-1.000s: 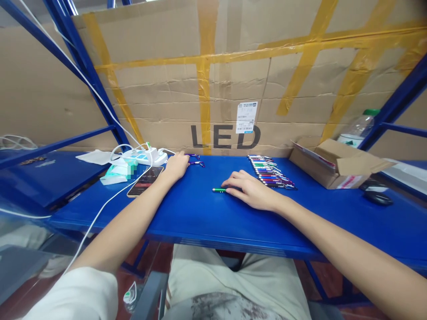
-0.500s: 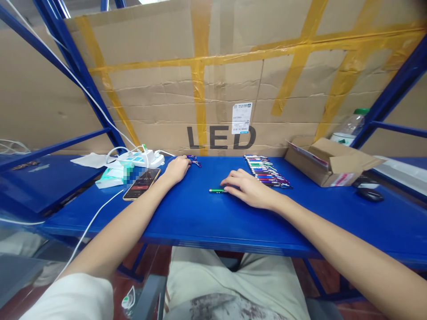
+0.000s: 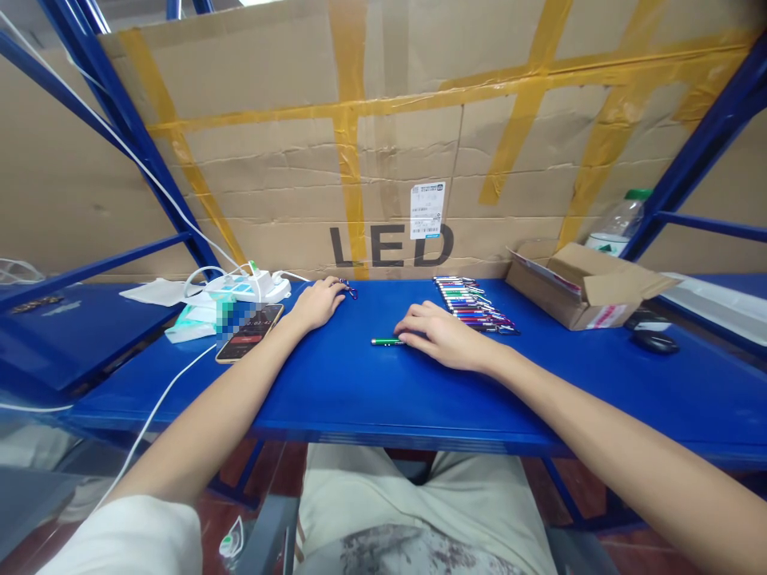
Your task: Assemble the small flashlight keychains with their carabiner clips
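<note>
My right hand (image 3: pixel 440 339) rests on the blue table (image 3: pixel 359 391), its thumb and curled fingers closed around the right end of a slim green penlight (image 3: pixel 383 343). The penlight lies level, its silver tip pointing left and small dots showing on its side. Farther back, my left hand (image 3: pixel 319 303) lies palm down with its fingers spread. Its fingertips are at a few small dark blue and purple clips (image 3: pixel 351 293), partly covered by the hand. To the right of my right hand lies a row of several multicoloured penlights (image 3: pixel 467 302) with clips at their right ends.
A phone (image 3: pixel 250 335) with a running timer lies by my left forearm, near a white power strip (image 3: pixel 240 286) and a tissue pack (image 3: pixel 195 319). At the right stand an open cardboard box (image 3: pixel 590 291), a black mouse (image 3: pixel 654 342) and a bottle (image 3: pixel 617 224). A cardboard wall (image 3: pixel 269 184) closes the back.
My left hand's fingers have spread and shifted slightly over the clips, covering more of them. My right hand keeps its hold on the green penlight. The whole view has shifted slightly.
</note>
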Demonstrator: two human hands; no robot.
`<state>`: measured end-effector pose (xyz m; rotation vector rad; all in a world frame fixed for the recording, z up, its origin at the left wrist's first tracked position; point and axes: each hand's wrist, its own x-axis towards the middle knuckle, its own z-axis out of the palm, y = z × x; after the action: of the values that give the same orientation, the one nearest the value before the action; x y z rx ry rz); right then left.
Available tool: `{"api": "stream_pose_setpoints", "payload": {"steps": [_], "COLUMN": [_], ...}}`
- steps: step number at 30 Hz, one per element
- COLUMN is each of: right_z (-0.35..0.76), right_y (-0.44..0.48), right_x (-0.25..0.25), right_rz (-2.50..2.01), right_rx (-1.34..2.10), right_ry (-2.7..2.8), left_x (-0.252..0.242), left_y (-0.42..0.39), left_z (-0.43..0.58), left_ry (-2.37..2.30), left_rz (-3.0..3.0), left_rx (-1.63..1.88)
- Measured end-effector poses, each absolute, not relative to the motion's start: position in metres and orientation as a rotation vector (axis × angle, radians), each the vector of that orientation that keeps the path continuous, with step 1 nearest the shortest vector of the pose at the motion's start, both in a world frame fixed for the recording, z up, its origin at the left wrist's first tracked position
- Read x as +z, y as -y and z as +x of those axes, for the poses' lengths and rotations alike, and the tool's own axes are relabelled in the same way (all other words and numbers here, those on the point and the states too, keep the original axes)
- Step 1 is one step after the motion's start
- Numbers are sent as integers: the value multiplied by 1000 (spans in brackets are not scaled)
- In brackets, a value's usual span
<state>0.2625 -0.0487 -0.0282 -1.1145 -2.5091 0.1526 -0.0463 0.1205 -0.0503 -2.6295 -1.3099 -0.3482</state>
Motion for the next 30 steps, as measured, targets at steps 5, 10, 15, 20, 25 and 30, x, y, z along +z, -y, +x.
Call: {"api": "stream_pose_setpoints", "payload": {"steps": [5, 10, 15, 20, 25, 30], "right_z": [262, 262, 261, 259, 255, 255], "right_y": [48, 48, 49, 50, 49, 49], "right_x": [-29, -29, -29, -32, -36, -37], "right_rz": [-1095, -1087, -1096, -1103, -1091, -1065], "right_rx": [166, 179, 189, 222, 201, 185], "right_ry": [2509, 2519, 2531, 2518, 2540, 2535], "left_x": [-54, -56, -61, -60, -56, -58], "left_y": [-123, -127, -132, -130, -131, -130], "left_z": [-45, -49, -49, -48, -53, -57], "left_ry": [1341, 1543, 1575, 1597, 1424, 1443], "left_rz": [-2715, -2658, -2691, -2687, -2741, -2762], "left_rx": [-355, -335, -261, -282, -499, -533]}}
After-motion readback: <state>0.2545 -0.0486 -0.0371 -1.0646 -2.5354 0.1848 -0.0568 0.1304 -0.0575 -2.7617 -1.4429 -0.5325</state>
